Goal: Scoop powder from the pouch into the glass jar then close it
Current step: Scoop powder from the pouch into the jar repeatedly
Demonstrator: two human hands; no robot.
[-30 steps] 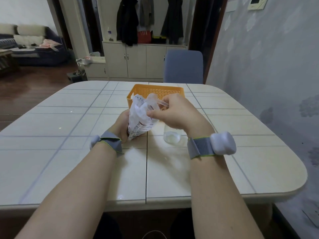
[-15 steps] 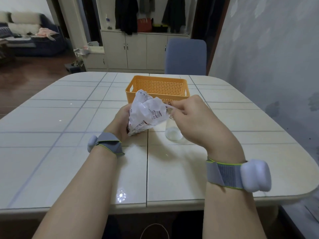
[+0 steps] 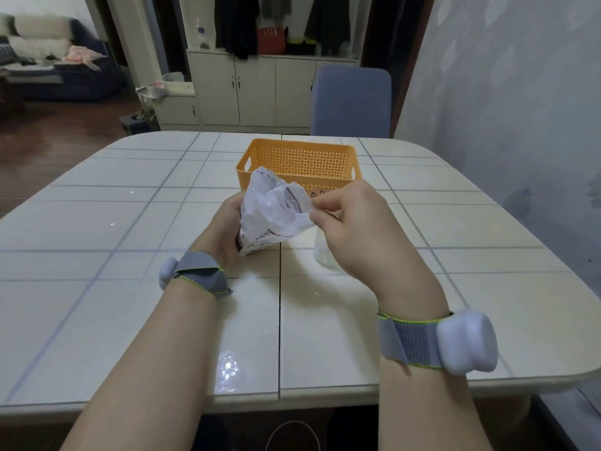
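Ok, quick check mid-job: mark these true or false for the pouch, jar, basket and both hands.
1. The left hand holds the pouch. True.
2. The glass jar sits inside the orange basket. False: it stands on the table, nearer than the basket.
3. The right hand pinches the pouch's edge. True.
4. The pouch lies flat on the table. False: it is held upright.

Table [image 3: 97, 320]: cream tiled top, grey grid lines, rounded corners. On it: orange perforated basket [image 3: 299, 164], far centre; glass jar [image 3: 323, 255], nearer, partly hidden.
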